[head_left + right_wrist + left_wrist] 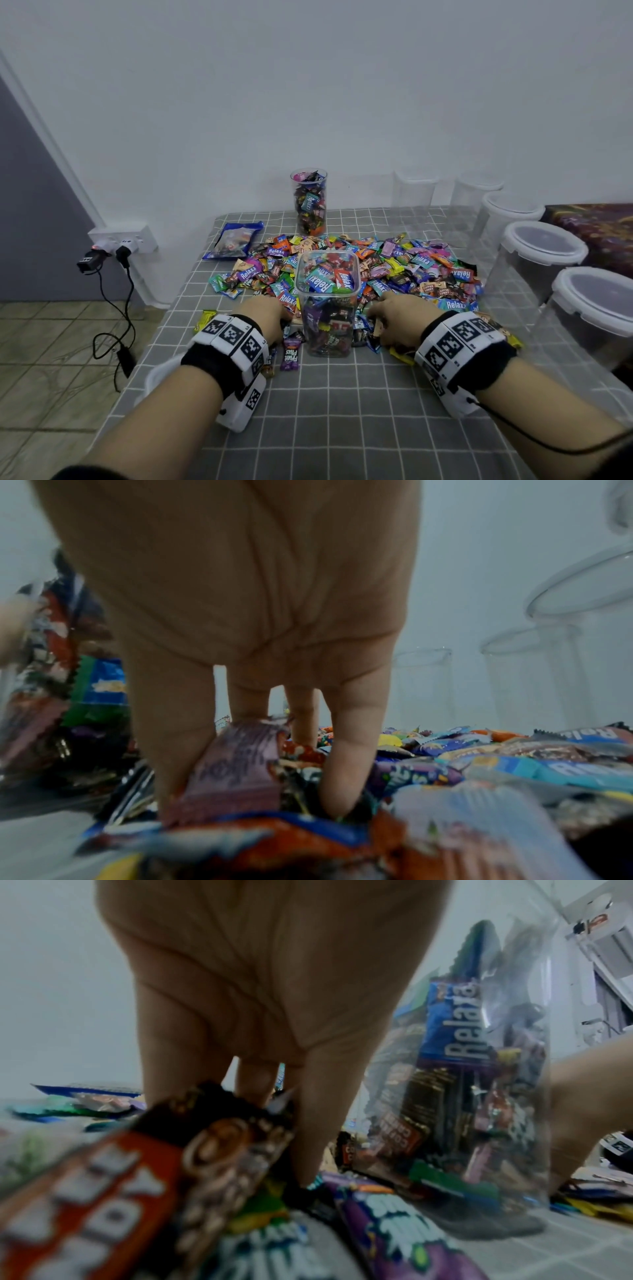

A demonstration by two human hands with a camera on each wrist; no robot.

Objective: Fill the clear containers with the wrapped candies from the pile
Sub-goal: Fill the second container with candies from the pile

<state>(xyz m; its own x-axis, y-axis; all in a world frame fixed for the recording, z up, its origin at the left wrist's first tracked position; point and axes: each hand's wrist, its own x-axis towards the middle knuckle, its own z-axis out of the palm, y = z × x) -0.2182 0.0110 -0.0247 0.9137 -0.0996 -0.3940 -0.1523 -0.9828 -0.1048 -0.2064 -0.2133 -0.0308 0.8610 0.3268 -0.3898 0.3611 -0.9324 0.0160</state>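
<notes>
A square clear container (327, 301), nearly full of wrapped candies, stands at the near edge of the candy pile (394, 270). My left hand (274, 317) is down on the candies just left of it. Its fingers (318, 1123) dig in around a brown wrapper (219, 1139), with the container (479, 1096) to the right. My right hand (394, 320) is down on the pile just right of the container. Its fingers (349, 750) are spread, and their tips are buried round a purple wrapper (236, 767). Both thumbs are hidden.
A tall round container (310, 202) full of candies stands at the back, with a blue bag (233, 240) to its left. Several empty clear containers (541, 253), some with white lids, line the table's right side. The grey checked tablecloth (342, 411) lies bare in front.
</notes>
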